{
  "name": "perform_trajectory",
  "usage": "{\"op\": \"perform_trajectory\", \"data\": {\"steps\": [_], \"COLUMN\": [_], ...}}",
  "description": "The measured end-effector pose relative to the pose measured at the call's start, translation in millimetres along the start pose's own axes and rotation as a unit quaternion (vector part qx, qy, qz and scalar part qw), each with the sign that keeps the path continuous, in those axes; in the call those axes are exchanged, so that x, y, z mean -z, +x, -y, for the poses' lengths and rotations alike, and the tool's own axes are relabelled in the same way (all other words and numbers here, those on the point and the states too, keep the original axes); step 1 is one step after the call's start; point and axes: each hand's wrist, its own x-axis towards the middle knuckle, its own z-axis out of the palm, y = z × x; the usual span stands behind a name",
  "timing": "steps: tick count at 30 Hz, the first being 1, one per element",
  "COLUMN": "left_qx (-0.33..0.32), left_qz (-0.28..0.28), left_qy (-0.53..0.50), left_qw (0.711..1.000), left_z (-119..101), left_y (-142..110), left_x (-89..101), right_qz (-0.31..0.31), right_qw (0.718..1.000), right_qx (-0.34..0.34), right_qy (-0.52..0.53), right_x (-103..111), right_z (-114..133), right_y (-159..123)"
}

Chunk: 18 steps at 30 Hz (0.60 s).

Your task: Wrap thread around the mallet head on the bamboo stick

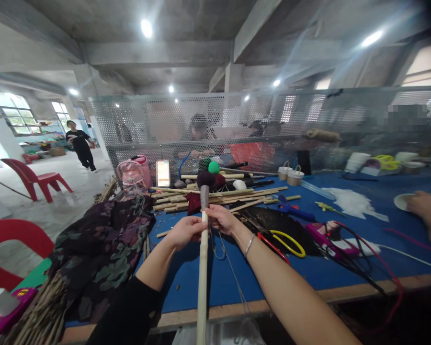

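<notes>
Over the blue desk [187, 292]: both hands closed on a pale stick

Head view. The pale stick [203, 268] stood nearly straight up the middle of the view, its lower end passing over the desk's near edge and its upper end capped by a grey wrap [204, 195]. The left hand [189, 232] gripped the stick from the left between thumb and fingers. The right hand [221, 218] gripped it from the other side, slightly higher, at the lower edge of the grey wrap. A bracelet [249, 245] was noted on the right wrist. Thin thread [233, 273] hung in a loop near the right hand and trailed towards the near edge.

Beyond the hands lay a pile of sticks [172, 202], with a green ball [214, 166] and a white ball [239, 185] behind or upon it; which could not be determined. To the right were a yellow handle [290, 243], a blue tool [296, 209] and a magenta box [335, 244]. Dark floral cloth [104, 249] covered the left side, near a pink bag [133, 177].

At the far right, another person's hand [427, 211] was at a white dish [402, 202]. A perforated screen [161, 120] stood behind the desk; a person in black [82, 146] was on the floor area to the left.
</notes>
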Motion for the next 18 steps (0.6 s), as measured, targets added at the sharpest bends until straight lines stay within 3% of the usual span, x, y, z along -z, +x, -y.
{"op": "perform_trajectory", "data": {"steps": [4,10,18], "left_qx": [0.027,0.014,-0.007], "left_qz": [0.050,-0.042,-0.040], "left_qy": [-0.035,0.026,0.011], "left_qw": [0.998,0.999,0.999], "left_z": [0,12,10], "left_y": [-3,6,8], "left_x": [-1.2,1.4,6.5], "right_qz": [0.001,-0.043,-0.022], "right_qw": [1.000,0.996,0.999], "right_qx": [-0.018,-0.027,-0.022], "right_qy": [-0.011,-0.069,-0.032], "right_x": [-2,0,-3], "right_z": [1,-6,-5], "right_y": [-1,3,2]}}
